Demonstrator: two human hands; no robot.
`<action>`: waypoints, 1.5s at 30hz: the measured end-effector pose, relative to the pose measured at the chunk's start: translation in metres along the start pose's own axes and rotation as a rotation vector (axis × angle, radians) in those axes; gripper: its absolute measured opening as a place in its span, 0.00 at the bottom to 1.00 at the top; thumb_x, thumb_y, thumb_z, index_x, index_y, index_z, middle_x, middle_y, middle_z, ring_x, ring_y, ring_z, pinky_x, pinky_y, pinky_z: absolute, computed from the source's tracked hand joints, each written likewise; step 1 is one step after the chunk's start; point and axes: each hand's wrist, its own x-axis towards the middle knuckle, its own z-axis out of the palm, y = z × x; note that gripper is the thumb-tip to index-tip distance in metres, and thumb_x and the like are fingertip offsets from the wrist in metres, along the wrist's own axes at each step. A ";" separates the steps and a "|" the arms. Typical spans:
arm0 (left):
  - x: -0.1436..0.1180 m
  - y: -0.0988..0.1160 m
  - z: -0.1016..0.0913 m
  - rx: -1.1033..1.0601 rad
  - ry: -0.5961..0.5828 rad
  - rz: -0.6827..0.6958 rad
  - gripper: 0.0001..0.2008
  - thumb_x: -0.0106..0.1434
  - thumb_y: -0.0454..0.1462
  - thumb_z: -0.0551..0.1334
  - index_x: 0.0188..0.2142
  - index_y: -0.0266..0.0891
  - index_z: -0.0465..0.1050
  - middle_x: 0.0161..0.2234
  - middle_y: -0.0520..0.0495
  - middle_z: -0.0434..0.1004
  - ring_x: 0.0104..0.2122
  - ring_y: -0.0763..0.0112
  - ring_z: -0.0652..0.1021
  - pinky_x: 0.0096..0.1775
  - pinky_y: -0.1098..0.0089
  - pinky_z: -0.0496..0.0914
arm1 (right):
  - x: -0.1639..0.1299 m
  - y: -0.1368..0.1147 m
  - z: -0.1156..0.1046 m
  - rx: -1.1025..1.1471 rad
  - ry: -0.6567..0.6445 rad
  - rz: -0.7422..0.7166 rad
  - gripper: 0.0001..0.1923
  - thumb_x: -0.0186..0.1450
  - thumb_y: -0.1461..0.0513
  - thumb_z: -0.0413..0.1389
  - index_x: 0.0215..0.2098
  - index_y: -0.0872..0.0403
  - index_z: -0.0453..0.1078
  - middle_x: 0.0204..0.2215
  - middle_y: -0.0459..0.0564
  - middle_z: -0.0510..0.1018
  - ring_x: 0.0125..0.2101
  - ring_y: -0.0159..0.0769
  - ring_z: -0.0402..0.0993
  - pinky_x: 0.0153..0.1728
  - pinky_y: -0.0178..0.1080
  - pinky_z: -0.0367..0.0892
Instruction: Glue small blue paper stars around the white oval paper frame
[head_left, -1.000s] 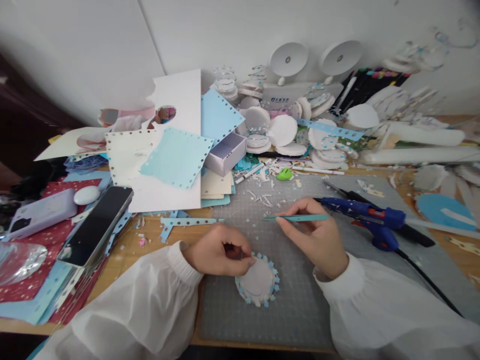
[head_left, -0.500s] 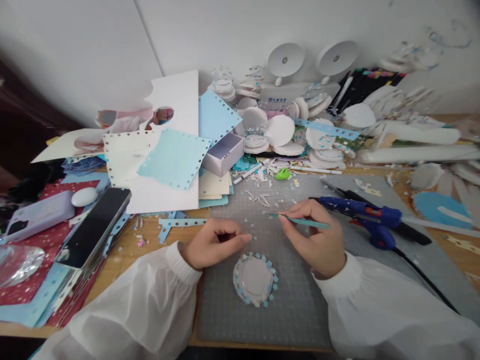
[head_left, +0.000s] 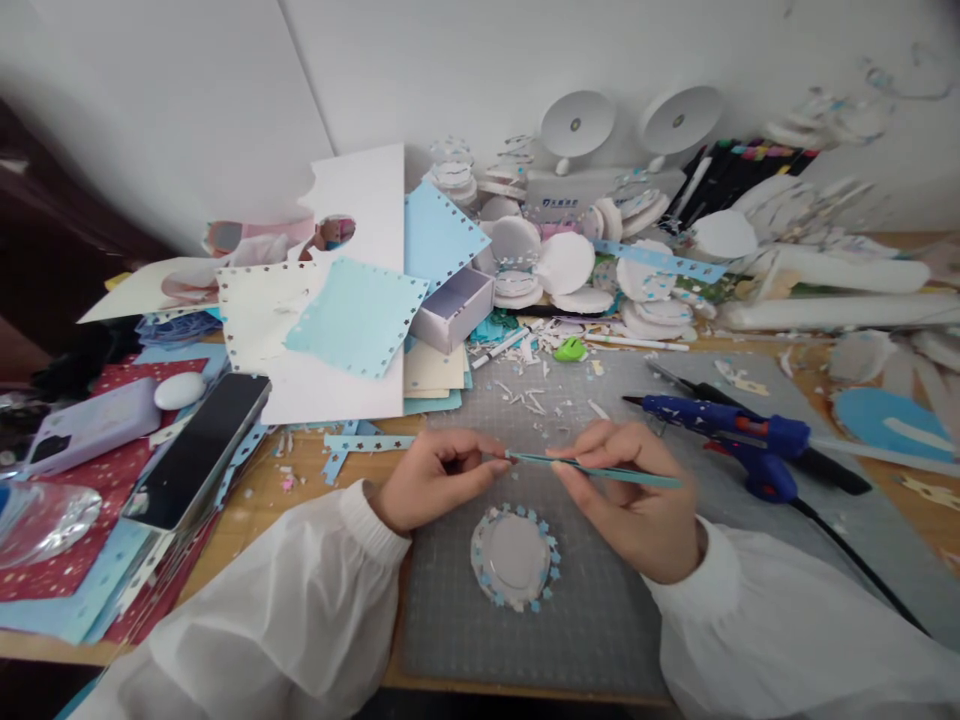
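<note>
The right hand [head_left: 637, 500] pinches a thin teal tool [head_left: 600, 468] between thumb and closed fingers, its tip pointing left. The left hand [head_left: 431, 480] has its fingers curled, thumb and forefinger pressed together right at that tip; whether they hold anything there is too small to tell. Just below both sets of fingers, a star-edged disc [head_left: 515, 555] lies flat on the grey mat [head_left: 600, 620]. A blue glue gun [head_left: 739, 437] lies beyond the right fingers.
</note>
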 end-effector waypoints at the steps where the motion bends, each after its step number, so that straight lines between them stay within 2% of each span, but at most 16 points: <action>1: 0.000 -0.001 0.000 0.001 -0.002 0.003 0.14 0.59 0.41 0.61 0.34 0.28 0.76 0.16 0.58 0.52 0.17 0.81 0.55 0.20 0.76 0.51 | 0.000 0.000 0.000 0.000 -0.003 -0.003 0.12 0.55 0.74 0.58 0.30 0.51 0.65 0.27 0.45 0.72 0.30 0.34 0.75 0.28 0.37 0.69; 8: -0.001 -0.001 -0.002 0.018 -0.019 0.014 0.14 0.60 0.40 0.59 0.34 0.29 0.76 0.18 0.56 0.56 0.18 0.80 0.56 0.20 0.76 0.52 | 0.001 -0.001 -0.001 0.016 -0.006 0.019 0.12 0.56 0.73 0.58 0.30 0.51 0.65 0.27 0.45 0.72 0.30 0.33 0.74 0.29 0.36 0.70; 16: -0.001 -0.001 -0.001 0.031 -0.031 0.010 0.14 0.60 0.40 0.60 0.33 0.28 0.77 0.17 0.55 0.56 0.19 0.79 0.57 0.21 0.76 0.53 | 0.004 0.001 -0.003 0.078 0.025 0.155 0.08 0.58 0.69 0.59 0.29 0.52 0.64 0.26 0.45 0.70 0.29 0.33 0.74 0.29 0.36 0.70; 25: -0.001 0.000 -0.002 0.031 -0.049 -0.013 0.15 0.60 0.42 0.60 0.33 0.29 0.77 0.17 0.54 0.59 0.19 0.79 0.57 0.21 0.76 0.53 | 0.004 -0.001 -0.002 0.079 0.015 0.160 0.08 0.58 0.68 0.59 0.28 0.52 0.63 0.25 0.44 0.70 0.29 0.33 0.75 0.28 0.35 0.70; 38: -0.001 0.000 -0.002 -0.014 -0.035 -0.004 0.15 0.58 0.42 0.61 0.33 0.29 0.77 0.17 0.55 0.56 0.18 0.79 0.56 0.21 0.75 0.53 | 0.006 -0.001 -0.004 0.070 0.006 0.197 0.08 0.56 0.66 0.62 0.27 0.52 0.66 0.25 0.46 0.73 0.28 0.34 0.74 0.28 0.36 0.69; 45: -0.002 0.003 -0.002 -0.037 -0.043 -0.020 0.15 0.58 0.42 0.61 0.34 0.28 0.77 0.16 0.56 0.55 0.18 0.80 0.56 0.20 0.76 0.52 | 0.007 0.001 -0.003 0.104 -0.007 0.223 0.08 0.55 0.65 0.62 0.26 0.53 0.66 0.24 0.45 0.72 0.27 0.33 0.75 0.28 0.35 0.71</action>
